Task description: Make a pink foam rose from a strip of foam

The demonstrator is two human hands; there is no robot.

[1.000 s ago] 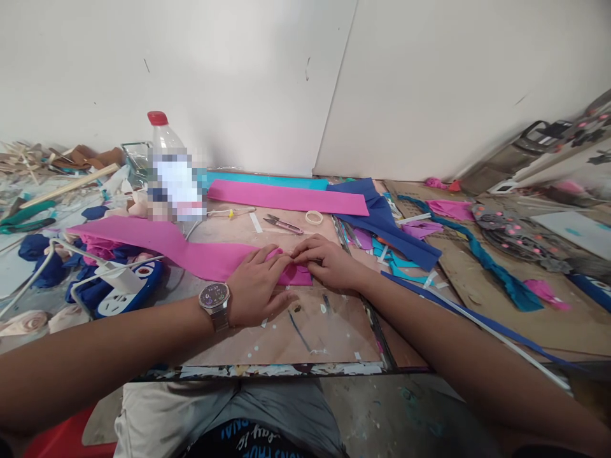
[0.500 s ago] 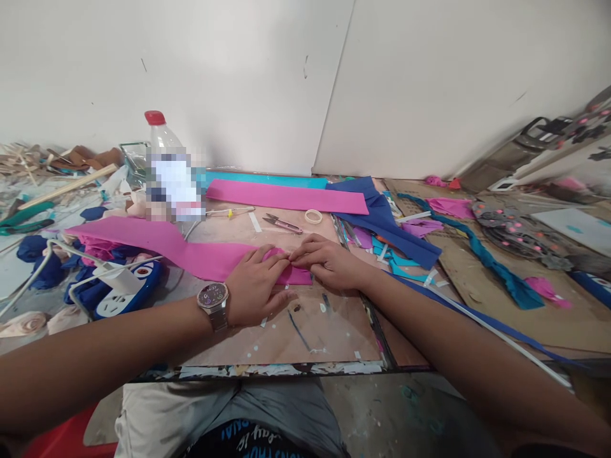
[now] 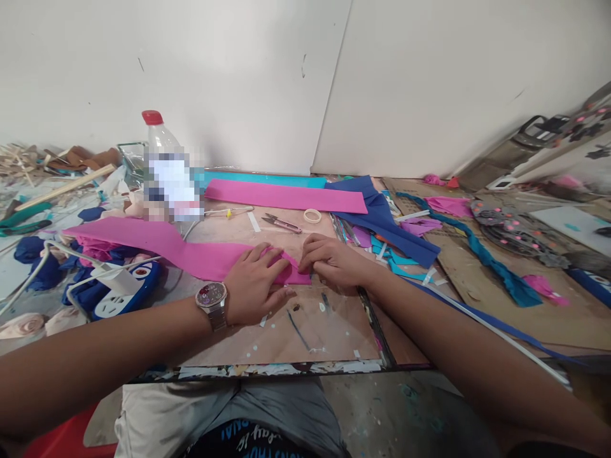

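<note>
A long pink fabric strip (image 3: 217,257) runs across the board on the table, its left part lying over blue and pink fabric pieces. My left hand (image 3: 255,283), with a watch on the wrist, rests flat on the strip near its right end, fingers spread. At that end, the bent fingers of my right hand (image 3: 329,259) are pinched together at the strip's edge; the fingertips partly hide what lies between them. Behind the hands are small pink-handled thread snips (image 3: 282,223) and a cream tape ring (image 3: 312,216).
Another pink strip (image 3: 286,196) lies at the back beside blue fabric (image 3: 382,219). To the left are a power strip (image 3: 126,292) with a white plug and a red-capped bottle (image 3: 160,137). Cardboard (image 3: 472,280) with a twisted teal strip (image 3: 491,257) is on the right.
My right hand's fingertips have moved a little right, away from my left fingers, toward the pink strip's end. My left hand stays flat on the strip.
</note>
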